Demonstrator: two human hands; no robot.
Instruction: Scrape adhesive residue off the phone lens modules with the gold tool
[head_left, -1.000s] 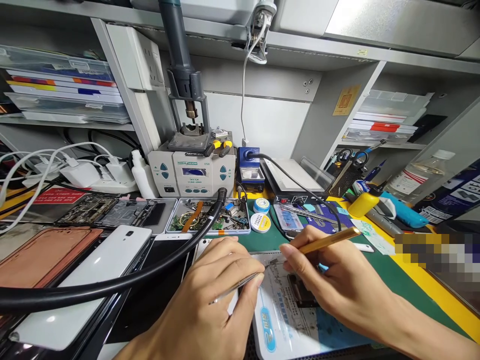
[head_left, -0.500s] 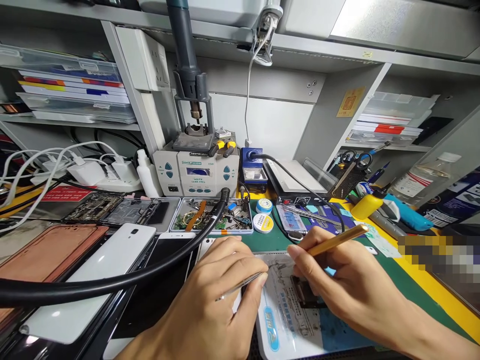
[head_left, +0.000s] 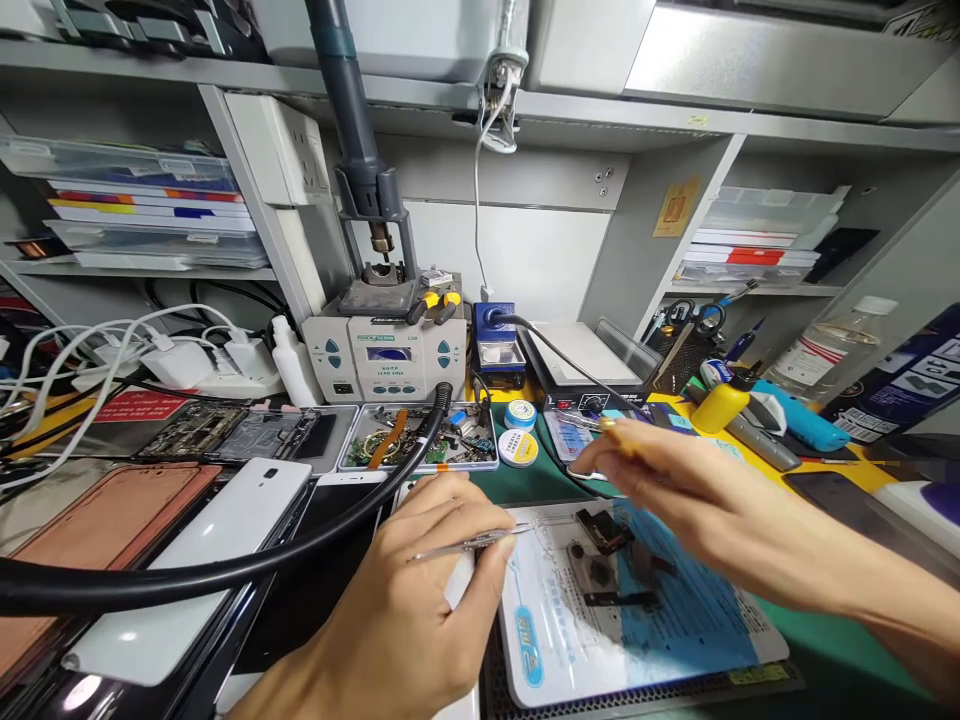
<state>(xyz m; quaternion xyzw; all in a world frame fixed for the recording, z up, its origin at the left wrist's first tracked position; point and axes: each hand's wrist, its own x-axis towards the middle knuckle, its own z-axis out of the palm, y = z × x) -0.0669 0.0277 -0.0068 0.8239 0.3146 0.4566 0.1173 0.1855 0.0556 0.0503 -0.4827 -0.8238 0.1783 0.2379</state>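
Note:
My left hand (head_left: pixel 439 590) is closed on a pair of metal tweezers (head_left: pixel 469 542), pinched between thumb and fingers beside the white work mat. My right hand (head_left: pixel 667 480) reaches over the far edge of the mat, its fingers blurred by motion. A bit of a gold pen-like tool (head_left: pixel 609 426) shows at those fingers; the rest of it is hidden. On the white and blue printed mat (head_left: pixel 555 640) lie a small dark phone part (head_left: pixel 604 530), a grey part with a round piece (head_left: pixel 596 572) and a dark strip (head_left: pixel 621 599).
A thick black hose (head_left: pixel 247 572) crosses the left side above several phones, one white (head_left: pixel 191 570). Behind stand a hot-air station (head_left: pixel 386 365), a tray of small parts (head_left: pixel 416 463), two round tins (head_left: pixel 519 448) and a soldering iron stand (head_left: pixel 496 345). A yellow bottle (head_left: pixel 720 405) stands to the right.
My right hand has moved away from the dark part on the mat, up and back, uncovering the parts there. My left hand keeps the tweezers in nearly the same place. The view has shifted slightly.

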